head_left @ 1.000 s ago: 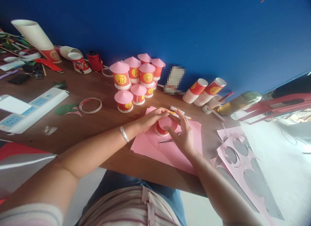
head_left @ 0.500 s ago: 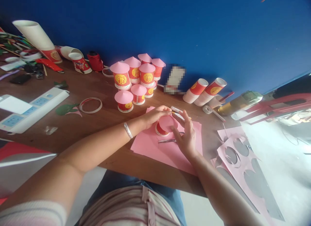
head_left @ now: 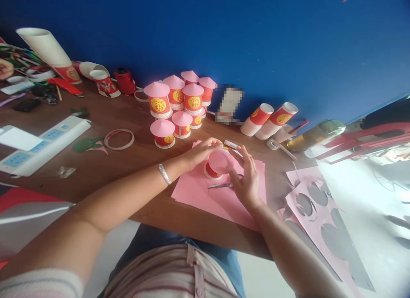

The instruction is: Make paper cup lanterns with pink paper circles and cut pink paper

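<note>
A red paper cup point(head_left: 211, 171) with a pink paper cone point(head_left: 219, 160) on top stands tilted on a stack of pink paper point(head_left: 192, 187). My left hand point(head_left: 205, 152) is beside the cone on its left, with its fingers stretched out. On the other side, my right hand point(head_left: 246, 178) has its fingers apart, and its thumb is at the cone's edge. Scissors point(head_left: 221, 185) lie on the pink paper, their handles partly behind my right hand. A white tube-like stick point(head_left: 231, 144) lies just beyond my fingertips.
Several finished cups with pink cones point(head_left: 158, 101) stand behind to the left. Two stacks of cups point(head_left: 258, 120) lean near the blue wall. A power strip point(head_left: 48, 142) lies left; cut pink scraps point(head_left: 307, 216) lie right. Another person's hand point(head_left: 5, 69) shows at the far left edge.
My left hand has shifted slightly left, its fingertips drawing back from the right hand's fingers. The right hand has barely moved. Another person's hand has appeared at the far left.
</note>
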